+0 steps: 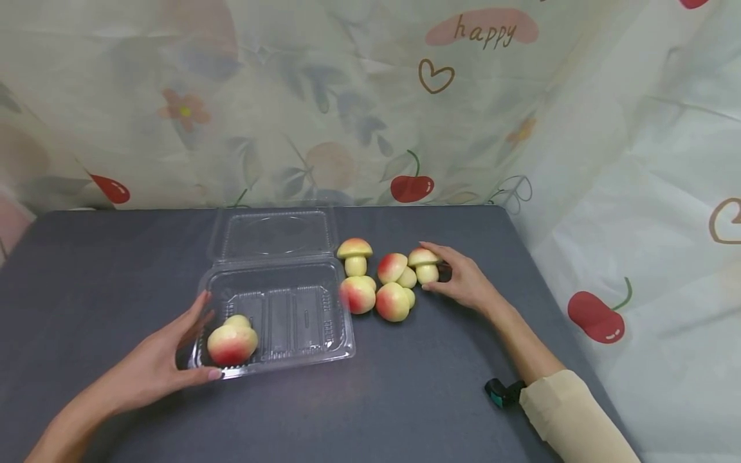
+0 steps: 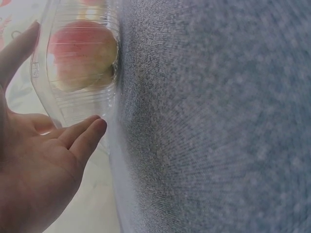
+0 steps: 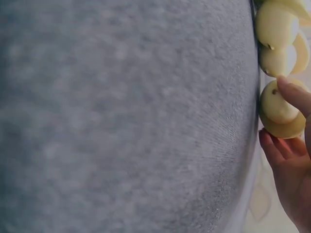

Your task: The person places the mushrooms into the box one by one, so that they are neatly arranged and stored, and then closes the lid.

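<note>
My left hand [image 1: 159,360] spreads round the left end of a lidded clear plastic box [image 1: 341,344], thumb at its front rim and fingers at its left side. In the left wrist view the fingers are nearly straight beside the box wall. Inside, at the left, lies a toy mushroom [image 1: 231,341] with a red and yellow cap. My right hand [image 1: 469,280] pinches another toy mushroom [image 1: 427,273], thumb low at its stem and fingers at its cap. That one stands upright on the table, at the right of a group.
Several more toy mushrooms [image 1: 393,302] sit close together right of the box, one upright and others tipped over. The box's lid [image 1: 278,235] lies folded back behind it. A dark table [image 1: 405,399] ends at a patterned curtain [image 1: 347,103] behind and at the right.
</note>
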Motion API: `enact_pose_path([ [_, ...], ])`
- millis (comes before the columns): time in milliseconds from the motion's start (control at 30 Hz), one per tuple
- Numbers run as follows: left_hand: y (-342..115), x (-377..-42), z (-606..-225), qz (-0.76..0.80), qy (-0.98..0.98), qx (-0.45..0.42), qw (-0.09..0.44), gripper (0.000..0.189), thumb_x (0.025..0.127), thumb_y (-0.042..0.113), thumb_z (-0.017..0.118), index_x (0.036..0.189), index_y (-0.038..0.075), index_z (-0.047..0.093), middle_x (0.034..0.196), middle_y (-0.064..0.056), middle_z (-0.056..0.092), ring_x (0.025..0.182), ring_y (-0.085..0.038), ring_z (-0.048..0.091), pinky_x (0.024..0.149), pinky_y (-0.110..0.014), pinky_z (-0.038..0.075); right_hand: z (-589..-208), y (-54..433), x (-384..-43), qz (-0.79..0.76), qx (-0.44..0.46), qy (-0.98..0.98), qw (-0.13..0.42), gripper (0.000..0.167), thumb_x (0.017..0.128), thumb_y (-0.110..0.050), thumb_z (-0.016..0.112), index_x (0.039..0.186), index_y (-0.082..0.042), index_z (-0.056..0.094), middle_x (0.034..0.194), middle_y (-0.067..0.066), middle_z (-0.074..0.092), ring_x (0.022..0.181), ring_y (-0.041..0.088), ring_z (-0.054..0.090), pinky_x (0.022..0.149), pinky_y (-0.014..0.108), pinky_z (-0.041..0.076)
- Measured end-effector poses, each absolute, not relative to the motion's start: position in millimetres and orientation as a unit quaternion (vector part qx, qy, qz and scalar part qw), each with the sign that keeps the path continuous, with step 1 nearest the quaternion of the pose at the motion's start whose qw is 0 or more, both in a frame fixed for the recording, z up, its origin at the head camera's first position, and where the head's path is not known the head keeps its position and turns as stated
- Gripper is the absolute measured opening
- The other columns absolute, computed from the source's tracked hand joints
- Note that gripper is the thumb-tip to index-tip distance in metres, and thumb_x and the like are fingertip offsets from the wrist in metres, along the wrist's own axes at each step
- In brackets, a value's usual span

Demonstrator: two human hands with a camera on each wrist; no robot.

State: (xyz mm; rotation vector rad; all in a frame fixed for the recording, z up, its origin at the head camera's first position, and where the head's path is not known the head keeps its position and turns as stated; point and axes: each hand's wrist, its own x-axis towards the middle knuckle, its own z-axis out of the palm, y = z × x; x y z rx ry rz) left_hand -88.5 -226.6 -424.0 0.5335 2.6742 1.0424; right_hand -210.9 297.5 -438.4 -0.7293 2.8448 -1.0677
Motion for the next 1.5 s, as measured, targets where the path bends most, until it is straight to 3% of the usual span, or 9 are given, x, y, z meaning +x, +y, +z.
enact_pose_path([
  [67, -227.0, -88.4, -424.8, 0.361, 0.907, 0.192, 0.1, 0.126, 0.074, 0.055, 0.082, 0.16, 0.01, 0.002, 0.161, -0.022, 0.023, 0.13, -0.044, 0.048, 0.093, -0.005, 0.028, -437.0, 298.8, -211.7, -0.339, -0.228, 0.913, 0.006, 0.082, 0.079, -0.017, 0.086, 0.15, -0.01, 0.045, 0.141, 0.01, 0.053, 0.119, 0.024, 0.056, 0.096, 0.04, 0.049],
  [133, -227.1, -88.4, -425.2, 0.366, 0.905, 0.196, 0.094, 0.125, 0.074, 0.054, 0.083, 0.16, 0.009, 0.003, 0.161, -0.021, 0.024, 0.13, -0.044, 0.048, 0.091, -0.001, 0.024, -435.7, 300.0, -212.5, -0.336, -0.225, 0.915, 0.004, 0.082, 0.079, -0.017, 0.086, 0.15, -0.01, 0.045, 0.14, 0.01, 0.053, 0.118, 0.024, 0.056, 0.096, 0.041, 0.05],
  [767, -227.3, -84.8, -426.7, 0.373, 0.902, 0.193, 0.096, 0.125, 0.074, 0.054, 0.082, 0.16, 0.011, 0.002, 0.161, -0.021, 0.023, 0.131, -0.043, 0.047, 0.091, 0.0, 0.024, -429.3, 307.8, -210.5, -0.385, -0.196, 0.902, -0.004, 0.081, 0.078, -0.018, 0.086, 0.149, -0.01, 0.047, 0.134, 0.01, 0.056, 0.116, 0.024, 0.057, 0.098, 0.043, 0.048],
  [1100, -228.1, -87.2, -426.7, 0.378, 0.9, 0.195, 0.098, 0.124, 0.076, 0.046, 0.085, 0.16, 0.01, 0.002, 0.161, -0.022, 0.023, 0.131, -0.044, 0.047, 0.091, -0.001, 0.025, -393.9, 291.3, -192.9, -0.402, -0.203, 0.893, -0.025, 0.076, 0.079, -0.001, 0.082, 0.146, 0.002, 0.046, 0.127, 0.023, 0.057, 0.113, 0.036, 0.058, 0.096, 0.049, 0.047],
  [1500, -226.9, -86.9, -425.2, 0.366, 0.907, 0.177, 0.113, 0.126, 0.075, 0.054, 0.082, 0.16, 0.012, 0.0, 0.161, -0.021, 0.022, 0.132, -0.045, 0.046, 0.091, -0.005, 0.028, -412.9, 301.5, -213.6, -0.408, -0.2, 0.89, -0.03, 0.081, 0.081, -0.019, 0.084, 0.151, -0.021, 0.044, 0.143, 0.01, 0.054, 0.122, 0.027, 0.059, 0.098, 0.047, 0.047],
])
